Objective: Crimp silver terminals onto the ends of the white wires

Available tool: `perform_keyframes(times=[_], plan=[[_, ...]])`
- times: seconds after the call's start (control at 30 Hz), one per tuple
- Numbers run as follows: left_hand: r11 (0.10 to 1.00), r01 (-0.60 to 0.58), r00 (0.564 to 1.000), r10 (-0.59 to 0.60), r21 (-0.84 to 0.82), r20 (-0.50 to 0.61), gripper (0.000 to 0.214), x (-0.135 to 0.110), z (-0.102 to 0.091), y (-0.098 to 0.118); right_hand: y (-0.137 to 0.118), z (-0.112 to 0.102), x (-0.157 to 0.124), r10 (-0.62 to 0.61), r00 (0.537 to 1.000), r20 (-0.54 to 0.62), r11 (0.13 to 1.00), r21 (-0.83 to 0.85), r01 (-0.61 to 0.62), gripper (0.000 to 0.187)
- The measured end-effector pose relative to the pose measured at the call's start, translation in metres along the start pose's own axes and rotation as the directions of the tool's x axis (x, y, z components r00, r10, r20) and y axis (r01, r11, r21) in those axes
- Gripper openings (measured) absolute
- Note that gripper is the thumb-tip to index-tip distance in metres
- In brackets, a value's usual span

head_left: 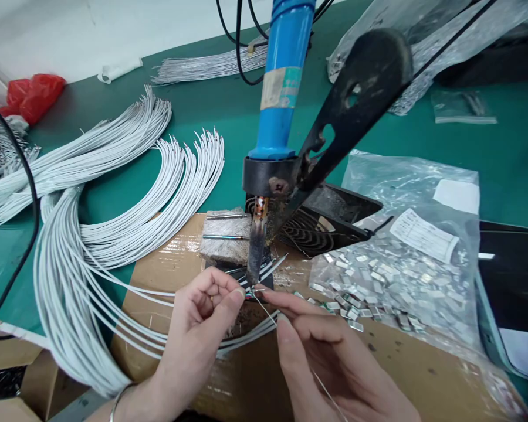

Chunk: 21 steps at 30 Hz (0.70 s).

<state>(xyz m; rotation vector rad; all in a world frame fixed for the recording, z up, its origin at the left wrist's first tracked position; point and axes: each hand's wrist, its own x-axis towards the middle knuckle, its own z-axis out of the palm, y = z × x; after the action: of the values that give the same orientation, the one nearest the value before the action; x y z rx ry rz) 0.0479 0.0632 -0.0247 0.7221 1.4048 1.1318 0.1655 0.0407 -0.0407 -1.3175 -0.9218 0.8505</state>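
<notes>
A blue-handled soldering iron (pixel 284 88) stands fixed in a black stand (pixel 334 217), its dark tip (pixel 256 252) pointing down. My left hand (pixel 202 328) pinches the ends of thin white cables (pixel 250 284) right under the tip. My right hand (pixel 330 357) pinches a thin solder wire (pixel 266 310) and holds its end against the same spot. Both hands rest over a cardboard sheet (pixel 405 375).
Bundles of white cables (pixel 127 199) curve across the green table (pixel 510 152) at left. A clear bag of small metal parts (pixel 391 275) lies at right. A red bag (pixel 33 94) sits far left, black cords (pixel 15 176) run nearby, more plastic bags lie behind.
</notes>
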Motion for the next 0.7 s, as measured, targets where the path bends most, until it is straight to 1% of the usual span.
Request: perform_keyframes(times=[0.17,0.33,0.53,0.7], plan=[[0.998,0.003,1.000,-0.002,0.055,-0.024,0.027,0.0001,0.0050,0.0060,-0.0007,0.0005,0.0002,0.002,1.000,0.003,1.000,0.001,-0.002,0.020],[0.998,0.004,0.999,-0.002,0.062,-0.032,0.028,0.0026,0.0073,0.0071,-0.0023,0.0023,0.0006,-0.008,1.000,-0.016,1.000,-0.023,0.008,0.020],[0.998,0.001,1.000,0.001,0.065,-0.032,0.026,0.0018,0.0067,0.0080,-0.0028,0.0037,0.0015,-0.017,1.000,-0.018,1.000,0.025,0.017,0.019],[0.998,-0.017,0.999,0.020,0.066,-0.045,0.027,0.0016,0.0070,0.0084,-0.0021,0.0024,0.0016,-0.037,0.999,-0.007,0.999,-0.026,0.037,0.018]])
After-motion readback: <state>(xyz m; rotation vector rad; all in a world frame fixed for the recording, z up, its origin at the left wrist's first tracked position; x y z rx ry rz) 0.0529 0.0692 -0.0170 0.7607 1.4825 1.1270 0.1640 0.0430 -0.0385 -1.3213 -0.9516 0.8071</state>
